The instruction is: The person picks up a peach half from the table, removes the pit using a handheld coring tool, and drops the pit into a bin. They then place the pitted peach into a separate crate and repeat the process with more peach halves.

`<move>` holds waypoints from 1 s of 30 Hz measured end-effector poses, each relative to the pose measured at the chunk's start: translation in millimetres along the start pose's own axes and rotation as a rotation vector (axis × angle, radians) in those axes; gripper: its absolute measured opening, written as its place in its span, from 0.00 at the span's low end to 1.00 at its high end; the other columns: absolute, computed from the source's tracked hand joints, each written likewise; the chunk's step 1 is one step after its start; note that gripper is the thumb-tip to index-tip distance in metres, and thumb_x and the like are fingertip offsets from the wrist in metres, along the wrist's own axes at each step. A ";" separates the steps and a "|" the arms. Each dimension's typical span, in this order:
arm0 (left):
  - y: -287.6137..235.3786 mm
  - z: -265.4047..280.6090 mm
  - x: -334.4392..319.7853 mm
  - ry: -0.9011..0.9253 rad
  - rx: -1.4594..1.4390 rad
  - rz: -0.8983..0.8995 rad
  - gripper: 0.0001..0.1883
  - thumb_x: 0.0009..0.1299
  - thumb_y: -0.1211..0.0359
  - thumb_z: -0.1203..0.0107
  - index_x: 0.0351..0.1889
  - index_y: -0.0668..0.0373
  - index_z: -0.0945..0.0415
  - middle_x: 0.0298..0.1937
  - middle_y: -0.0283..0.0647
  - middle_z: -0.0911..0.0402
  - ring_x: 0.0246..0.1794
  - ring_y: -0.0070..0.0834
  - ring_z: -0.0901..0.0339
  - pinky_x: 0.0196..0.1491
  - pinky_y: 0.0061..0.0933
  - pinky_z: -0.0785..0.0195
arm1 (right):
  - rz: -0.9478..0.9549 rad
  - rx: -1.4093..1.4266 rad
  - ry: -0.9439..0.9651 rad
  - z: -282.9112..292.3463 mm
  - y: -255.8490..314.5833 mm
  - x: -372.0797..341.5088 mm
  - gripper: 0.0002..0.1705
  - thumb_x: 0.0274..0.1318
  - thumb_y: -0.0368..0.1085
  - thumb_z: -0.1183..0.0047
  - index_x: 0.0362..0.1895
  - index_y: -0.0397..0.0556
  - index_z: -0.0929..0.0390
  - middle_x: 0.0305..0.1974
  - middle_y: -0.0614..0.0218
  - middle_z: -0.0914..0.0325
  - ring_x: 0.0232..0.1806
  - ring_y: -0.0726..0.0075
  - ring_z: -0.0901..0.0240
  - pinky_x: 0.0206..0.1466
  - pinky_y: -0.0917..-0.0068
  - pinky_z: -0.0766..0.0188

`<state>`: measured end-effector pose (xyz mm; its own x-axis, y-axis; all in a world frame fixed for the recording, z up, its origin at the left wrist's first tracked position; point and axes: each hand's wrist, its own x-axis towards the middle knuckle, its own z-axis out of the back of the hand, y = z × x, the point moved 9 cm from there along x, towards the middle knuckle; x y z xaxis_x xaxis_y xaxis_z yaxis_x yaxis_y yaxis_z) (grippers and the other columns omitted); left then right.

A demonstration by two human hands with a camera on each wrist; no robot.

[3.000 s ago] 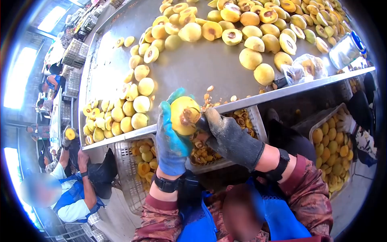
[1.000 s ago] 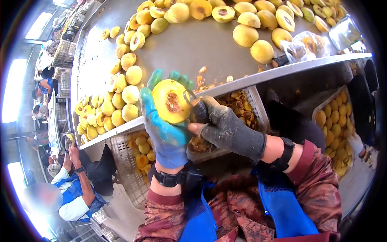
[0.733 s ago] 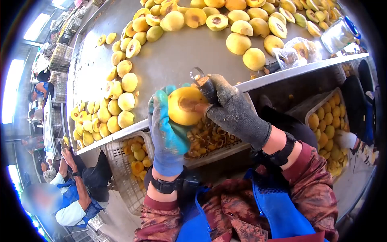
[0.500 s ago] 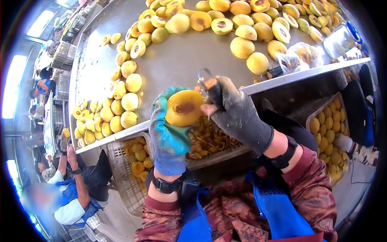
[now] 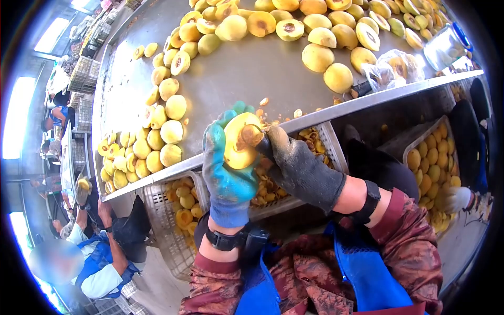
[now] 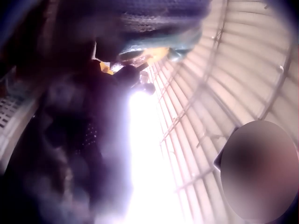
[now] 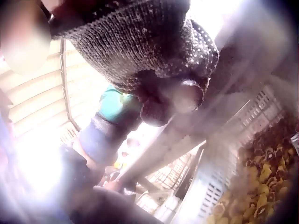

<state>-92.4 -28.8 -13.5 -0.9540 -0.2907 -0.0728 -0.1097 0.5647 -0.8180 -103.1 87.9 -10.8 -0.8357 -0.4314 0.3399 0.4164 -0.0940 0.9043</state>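
In the head view my left hand (image 5: 229, 181), in a blue and teal glove, holds a yellow peach half (image 5: 237, 152) by its rounded side. The cut face with its brown centre is turned toward my right hand (image 5: 310, 176), which wears a dark grey glove. That hand grips the black handle (image 5: 266, 147) of a pitting knife. Its loop blade is hidden at the fruit's brown middle. The left wrist view shows a blurred glove (image 6: 163, 21) with a yellow sliver of fruit (image 6: 158, 53). Knitted glove fabric (image 7: 140, 46) fills the top of the right wrist view.
A metal table (image 5: 239, 73) bears many peach halves (image 5: 170, 131), a clear bag (image 5: 391, 71) and a jar (image 5: 445, 48). Beneath its edge stand crates of scraps (image 5: 336, 149) and of peaches (image 5: 157, 202). Another worker (image 5: 102, 257) sits at left; a gloved hand (image 5: 455, 199) shows at right.
Half a second ago the loop blade stood raised away from the peach half; now the right hand has lowered it to the fruit's centre. The left hand has tilted the fruit more upright.
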 end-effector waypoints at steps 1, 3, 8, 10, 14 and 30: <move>1.6 0.8 0.3 0.006 -0.020 -0.020 0.25 0.76 0.55 0.53 0.62 0.63 0.32 0.58 0.47 0.24 0.58 0.36 0.27 0.63 0.38 0.35 | -0.041 -0.013 0.029 -4.4 -6.3 -2.0 0.16 0.54 0.27 0.46 0.46 0.41 0.36 0.29 0.42 0.24 0.35 0.33 0.25 0.32 0.52 0.28; 3.8 3.2 0.6 0.003 0.027 -0.031 0.25 0.76 0.54 0.55 0.60 0.65 0.31 0.56 0.47 0.23 0.55 0.37 0.25 0.61 0.37 0.33 | -0.126 -0.038 0.087 -12.4 -18.1 -7.5 0.15 0.54 0.27 0.46 0.44 0.41 0.36 0.28 0.42 0.24 0.34 0.33 0.25 0.31 0.52 0.29; 0.6 2.6 -1.1 0.012 0.113 -0.094 0.23 0.77 0.57 0.55 0.61 0.65 0.31 0.52 0.46 0.23 0.52 0.33 0.24 0.59 0.35 0.32 | -0.101 0.032 0.090 -20.9 -20.6 -9.0 0.17 0.53 0.29 0.45 0.44 0.41 0.37 0.26 0.42 0.25 0.32 0.34 0.25 0.29 0.51 0.29; -3.2 3.0 -3.3 0.003 0.211 -0.129 0.22 0.78 0.58 0.55 0.61 0.65 0.31 0.52 0.46 0.23 0.51 0.33 0.24 0.59 0.35 0.32 | -0.114 0.039 0.084 -24.4 -22.5 -10.6 0.17 0.53 0.29 0.44 0.44 0.41 0.38 0.26 0.43 0.25 0.32 0.34 0.24 0.29 0.51 0.29; -5.5 4.3 -6.9 -0.028 0.225 -0.124 0.21 0.80 0.59 0.59 0.60 0.66 0.31 0.52 0.45 0.22 0.51 0.31 0.25 0.58 0.33 0.32 | -0.175 0.085 0.096 -30.1 -23.2 -13.2 0.18 0.52 0.29 0.45 0.44 0.41 0.38 0.26 0.43 0.24 0.32 0.34 0.24 0.29 0.51 0.29; -21.1 -15.8 -8.7 0.209 0.601 -0.420 0.20 0.78 0.60 0.57 0.54 0.70 0.28 0.51 0.51 0.22 0.48 0.42 0.21 0.54 0.42 0.26 | -0.651 0.794 0.481 -26.9 9.0 -31.8 0.24 0.59 0.29 0.51 0.59 0.42 0.38 0.27 0.65 0.26 0.21 0.75 0.25 0.23 0.77 0.27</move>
<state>-86.2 -26.0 13.4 -0.9051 -0.2022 0.3742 -0.3618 -0.0964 -0.9273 -63.1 76.7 -20.4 -0.5145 -0.8249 -0.2342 -0.5350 0.0953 0.8394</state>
